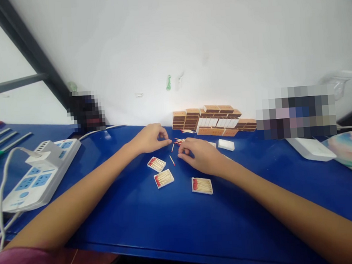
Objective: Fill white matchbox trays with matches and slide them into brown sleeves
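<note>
On the blue table, with a clock centred between the left hand and right hand, the matchbox stack stood at 2 o'clock. The gravest risk seemed a topple, had the right hand's knuckles swung into it. Next, a dropped wrist could have tipped the right tray, spilling its sticks. Lastly, the loose matches lay crossed, so one pinch might have lifted two.

The stacked boxes hid whatever they held. The left hand, at 10 o'clock, had thumb and forefinger near each other; the right hand, at 4, had curled fingers. Whether either gripped a match could not be told. Red-headed matches filled the left tray at 8 o'clock, the nearer tray at 7 and the right tray at 5. A white box part lay at 3, contents unseen. The loose matches were at 1; a single match lay at 6.
</note>
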Motion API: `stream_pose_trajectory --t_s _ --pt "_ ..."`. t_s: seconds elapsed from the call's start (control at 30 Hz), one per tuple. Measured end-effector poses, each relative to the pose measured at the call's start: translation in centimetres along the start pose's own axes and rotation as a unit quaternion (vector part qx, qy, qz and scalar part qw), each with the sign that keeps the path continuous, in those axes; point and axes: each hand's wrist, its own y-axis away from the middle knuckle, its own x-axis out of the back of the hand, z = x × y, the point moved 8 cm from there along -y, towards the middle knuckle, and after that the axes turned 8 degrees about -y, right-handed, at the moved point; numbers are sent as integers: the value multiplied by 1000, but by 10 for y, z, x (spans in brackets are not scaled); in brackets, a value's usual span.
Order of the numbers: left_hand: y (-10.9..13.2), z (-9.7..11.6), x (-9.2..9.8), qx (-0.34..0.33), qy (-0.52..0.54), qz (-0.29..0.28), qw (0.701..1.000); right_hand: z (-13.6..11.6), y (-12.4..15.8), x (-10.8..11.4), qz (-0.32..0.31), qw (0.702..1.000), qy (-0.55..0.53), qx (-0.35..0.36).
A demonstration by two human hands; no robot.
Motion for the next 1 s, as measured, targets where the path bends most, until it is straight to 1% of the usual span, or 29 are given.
stream_pose_trajectory --t_s 0.1,0.2,0.27,0.37,0.47,0.5,0.57,0.7,0.83,0.9,1.0 --pt "2 -3 -7 30 3 -3 1000 -14 -2 -5 -22 999 -24 -11" --pt "-2 2 -16 47 -3 -5 999 -16 -7 -10 -38 998 -31 -42" --pt "-4 5 -19 56 -7 -8 998 -15 -11 -12 -42 998 -22 -45" --pt "-4 7 -19 62 -9 -17 998 -15 -12 -12 -52 998 -17 -18" --pt "-2 4 -19 64 -8 -32 997 -20 -10 -17 -103 994 -30 35" --pt "-2 2 -19 66 -8 -37 997 -21 -9 -19 -119 992 -32 41" --pt "-2 -1 -19 65 -9 -48 997 -20 -8 -22 -135 990 -29 31" --pt "-2 -4 -23 44 -6 -76 996 -16 -4 -22 -143 989 -17 7" --pt "-1 -1 -24 15 8 -87 996 -9 6 -14 -137 991 3 -6" --pt "-1 6 -23 -1 15 -83 996 0 10 -7 -115 993 22 -25" --pt "-4 25 -21 -28 21 -69 997 13 14 -1 -86 995 41 -44"
